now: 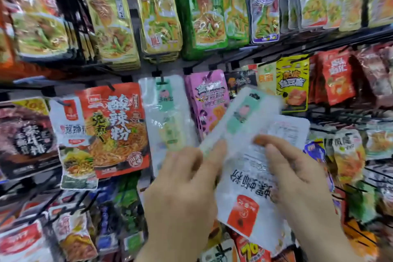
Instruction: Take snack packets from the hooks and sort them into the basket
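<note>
My left hand (pixel 182 193) pinches the lower end of a white packet with a mint-green label (pixel 240 117), tilted up to the right and off its hook. My right hand (pixel 297 178) grips a white packet with a red logo (pixel 246 189), held upside down and overlapping the first one. Another white and mint packet (pixel 165 112) still hangs on its hook just left of my hands. No basket is in view.
Rows of hanging snack packets fill the wall: a red noodle packet (pixel 114 127) at left, a pink packet (pixel 208 100) behind my hands, a yellow packet (pixel 292 83) at right. Black hooks (pixel 157 70) stick out toward me.
</note>
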Tool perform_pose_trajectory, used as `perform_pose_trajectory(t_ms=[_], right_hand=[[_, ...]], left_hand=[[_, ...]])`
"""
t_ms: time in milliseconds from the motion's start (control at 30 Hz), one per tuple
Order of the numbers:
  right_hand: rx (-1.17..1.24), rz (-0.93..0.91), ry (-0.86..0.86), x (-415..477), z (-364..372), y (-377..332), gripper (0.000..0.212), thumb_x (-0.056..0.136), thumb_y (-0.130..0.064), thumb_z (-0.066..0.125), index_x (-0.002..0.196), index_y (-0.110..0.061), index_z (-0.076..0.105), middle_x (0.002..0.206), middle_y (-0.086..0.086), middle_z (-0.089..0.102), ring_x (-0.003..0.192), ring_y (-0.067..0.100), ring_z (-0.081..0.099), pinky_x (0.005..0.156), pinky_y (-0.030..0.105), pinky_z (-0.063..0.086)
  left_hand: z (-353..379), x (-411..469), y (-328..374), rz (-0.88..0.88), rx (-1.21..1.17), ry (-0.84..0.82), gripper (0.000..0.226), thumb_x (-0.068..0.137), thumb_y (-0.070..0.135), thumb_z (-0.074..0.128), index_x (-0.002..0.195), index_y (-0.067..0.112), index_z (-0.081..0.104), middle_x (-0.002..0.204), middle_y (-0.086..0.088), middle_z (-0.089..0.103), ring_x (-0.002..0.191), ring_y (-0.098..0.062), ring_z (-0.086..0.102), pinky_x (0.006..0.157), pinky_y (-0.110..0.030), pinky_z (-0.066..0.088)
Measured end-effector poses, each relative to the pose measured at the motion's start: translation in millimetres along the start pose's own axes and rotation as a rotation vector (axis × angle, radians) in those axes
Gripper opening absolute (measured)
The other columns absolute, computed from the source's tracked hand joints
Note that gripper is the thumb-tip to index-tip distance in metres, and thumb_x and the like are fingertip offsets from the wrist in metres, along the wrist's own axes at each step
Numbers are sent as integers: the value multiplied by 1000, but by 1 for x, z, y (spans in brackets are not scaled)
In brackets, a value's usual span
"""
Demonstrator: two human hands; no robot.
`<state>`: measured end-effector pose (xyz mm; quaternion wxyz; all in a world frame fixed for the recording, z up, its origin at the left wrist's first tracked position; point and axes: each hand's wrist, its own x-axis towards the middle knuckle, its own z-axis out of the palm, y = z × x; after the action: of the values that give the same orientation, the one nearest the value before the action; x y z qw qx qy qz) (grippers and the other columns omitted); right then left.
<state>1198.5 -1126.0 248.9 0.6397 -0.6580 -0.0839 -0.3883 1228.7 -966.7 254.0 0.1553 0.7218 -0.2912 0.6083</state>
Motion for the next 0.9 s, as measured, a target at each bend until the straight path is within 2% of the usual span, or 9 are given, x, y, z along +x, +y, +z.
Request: perform_pose_trajectory(t_ms=[100,167,233,300,433,567,633,733,900], right_hand=[[-128,-35,-117,-2,21,-12,14,72,-66,64,72,-52,65,91,-48,59,95,-27,52,74,-3,39],[-178,-32,-161,-3,26,-16,25,65,-82,59,72,-58,63,88,-54,54,95,-30,49,74,-2,39],[-160,-69,-242,-5,30,-21,22,74,-77,50,65,-60,62,71,-45,58,79,-25,54,66,-3,38],[-104,-94,-232,-7,35,-19,40,90,-54,54,55,-34,60,50,-22,49,52,-7,47,52,4,35],[-13,-43,-201,5,40,-9,40,89,-35,58,57,-11,53,50,-6,45,53,0,39,51,14,32],[-1,-11,-305,13,42,-15,30,82,-33,60,63,-11,67,57,-7,58,56,1,48,53,13,36],[15,28,-345,15,45,-22,26,78,-36,61,72,-15,75,66,-2,67,61,4,54,57,15,40],[-10,66,-316,23,48,-26,24,75,-37,66,69,-16,76,65,-16,68,60,-7,58,59,11,43],[-316,11,-163,38,49,-24,9,71,-40,78,72,-36,70,81,-37,65,85,-20,56,72,3,39]], left_hand=[[0,-12,9,97,74,-150,41,99,7,33,113,14,71,76,-5,54,66,-25,47,53,-36,39],[-4,-13,4,93,102,-202,42,98,8,32,112,13,71,81,-6,55,70,-25,46,56,-36,36],[-11,-13,-2,78,135,-267,38,89,10,40,111,12,70,86,-6,56,73,-25,44,57,-33,31],[-17,-13,-3,57,84,-397,46,80,16,43,120,13,65,93,-3,55,76,-24,45,58,-31,31],[-33,1,-12,-189,-391,-586,60,71,52,51,131,47,45,116,25,42,104,0,47,79,-15,43],[-35,41,-37,-410,-547,-183,42,81,49,63,120,49,46,112,28,46,103,7,46,75,-6,40],[-30,61,-48,-553,-719,-177,26,80,33,69,105,40,62,95,24,61,82,5,55,66,-10,44],[-22,78,-61,-691,-905,-193,5,74,21,77,77,22,74,71,3,72,65,-14,65,63,-32,56],[0,109,-92,-726,-783,-22,11,78,19,79,83,26,72,78,-11,72,77,-36,69,67,-57,56]])
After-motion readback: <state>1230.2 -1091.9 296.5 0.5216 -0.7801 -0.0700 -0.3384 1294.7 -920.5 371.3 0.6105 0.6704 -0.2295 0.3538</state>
